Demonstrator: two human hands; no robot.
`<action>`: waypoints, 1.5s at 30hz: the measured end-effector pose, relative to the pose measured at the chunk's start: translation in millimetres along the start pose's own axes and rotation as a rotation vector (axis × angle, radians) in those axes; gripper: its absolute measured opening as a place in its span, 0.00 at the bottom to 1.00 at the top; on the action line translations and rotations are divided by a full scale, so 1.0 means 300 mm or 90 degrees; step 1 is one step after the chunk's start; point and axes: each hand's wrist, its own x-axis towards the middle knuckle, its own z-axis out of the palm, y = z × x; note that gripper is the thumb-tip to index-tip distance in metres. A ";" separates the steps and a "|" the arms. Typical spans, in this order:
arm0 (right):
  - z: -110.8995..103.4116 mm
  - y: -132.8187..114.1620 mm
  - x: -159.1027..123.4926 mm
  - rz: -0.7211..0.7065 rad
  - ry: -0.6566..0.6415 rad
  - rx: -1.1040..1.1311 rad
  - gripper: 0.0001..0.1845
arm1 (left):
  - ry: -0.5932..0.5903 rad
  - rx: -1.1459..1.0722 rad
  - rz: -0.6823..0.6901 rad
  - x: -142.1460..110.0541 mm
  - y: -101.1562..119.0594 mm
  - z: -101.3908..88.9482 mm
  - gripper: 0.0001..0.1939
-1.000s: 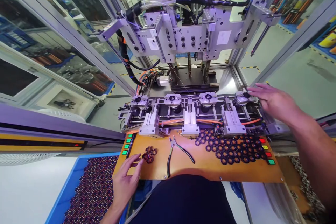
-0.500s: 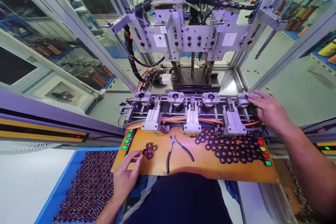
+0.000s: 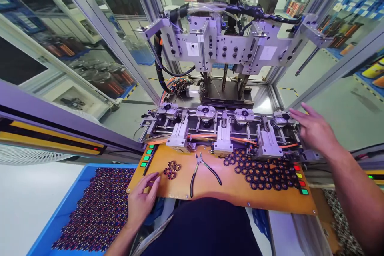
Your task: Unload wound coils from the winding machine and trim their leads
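Note:
My left hand [image 3: 141, 197] rests over the left front of the orange work board [image 3: 207, 192], fingers loosely bent and apart, holding nothing. Just beyond its fingertips lie several small wound rings [image 3: 172, 170] with reddish coils. My right hand [image 3: 316, 130] hovers beside the rightmost metal clamp fixture [image 3: 282, 118], its fingers spread and nothing in them. A black ring [image 3: 286, 116] sits in that fixture, close to the fingertips. Similar fixtures [image 3: 205, 113] stand in a row to the left, each with a dark ring on top. Diagonal cutters [image 3: 198, 170] lie with jaws away from me.
Many black rings [image 3: 267, 174] cover the board's right side. A blue tray [image 3: 64, 212] of wound rings stands at lower left. Lit buttons [image 3: 302, 183] line the board's edges. Above the fixtures hangs a machine head [image 3: 231, 48] with downward rods, framed by metal posts.
My right hand has come off the rightmost fixture, showing the black ring in it. My left hand has drawn back slightly from the small wound rings. The view has shifted a little.

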 end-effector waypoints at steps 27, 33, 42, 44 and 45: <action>0.012 -0.317 0.193 -0.197 0.000 -0.006 0.22 | -0.057 -0.048 -0.105 -0.013 -0.056 0.067 0.24; 0.057 -0.377 0.237 -0.235 -0.037 0.017 0.24 | -0.050 -0.059 -0.110 -0.033 -0.069 0.062 0.25; 0.044 -0.404 0.255 -0.255 -0.037 -0.002 0.23 | -0.038 -0.064 -0.102 -0.053 -0.079 0.076 0.24; 0.039 -0.420 0.255 -0.264 -0.031 -0.002 0.23 | -0.043 -0.059 -0.093 -0.049 -0.078 0.078 0.24; 0.030 -0.427 0.254 -0.264 -0.021 0.001 0.22 | -0.047 -0.057 -0.088 -0.046 -0.078 0.079 0.24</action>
